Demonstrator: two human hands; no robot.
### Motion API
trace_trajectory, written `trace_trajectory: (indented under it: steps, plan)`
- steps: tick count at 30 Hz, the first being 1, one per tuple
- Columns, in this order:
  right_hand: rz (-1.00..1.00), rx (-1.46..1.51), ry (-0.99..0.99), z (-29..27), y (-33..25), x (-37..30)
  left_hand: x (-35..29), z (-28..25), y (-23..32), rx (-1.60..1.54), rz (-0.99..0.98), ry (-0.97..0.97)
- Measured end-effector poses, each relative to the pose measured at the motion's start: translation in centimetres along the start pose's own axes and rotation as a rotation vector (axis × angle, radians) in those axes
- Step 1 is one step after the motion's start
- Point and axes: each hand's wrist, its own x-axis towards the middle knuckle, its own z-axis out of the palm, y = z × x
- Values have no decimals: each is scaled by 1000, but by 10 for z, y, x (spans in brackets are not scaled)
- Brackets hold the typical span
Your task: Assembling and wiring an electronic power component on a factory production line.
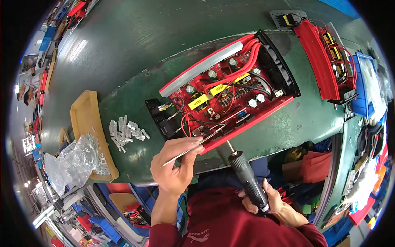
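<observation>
A red metal housing (pixel 261 115) with a black end panel (pixel 279 61) lies tilted on the green bench top. Inside it is a red circuit board (pixel 245 91) with capacitors, yellow-wrapped transformers and red and black wires. My left hand (pixel 173 173) pinches thin metal tweezers (pixel 181 155), whose tips reach over the near left part of the board. In my right hand (pixel 275 201) is a black electric screwdriver (pixel 246 175), its handle low and close to my body. Its shiny bit points up at the outside of the near red wall; whether it touches a screw is hidden.
Small silvery metal pieces (pixel 126 132) lie heaped left of the housing. Beyond them is a tan tray (pixel 108 144) with a clear plastic bag (pixel 74 164). A second red housing (pixel 317 61) and a blue bin (pixel 363 84) stand at the right.
</observation>
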Motion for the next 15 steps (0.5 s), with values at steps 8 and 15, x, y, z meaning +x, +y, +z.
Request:
trace_trajectory:
  steps: [8, 15]
  plan:
    - [18, 30, -42, 0, 3, -2, 4, -4, -4, -3, 111, -46]
    - [-18, 152, -128, -5, 10, 1, 11, -4, 0, 35, 166, -89]
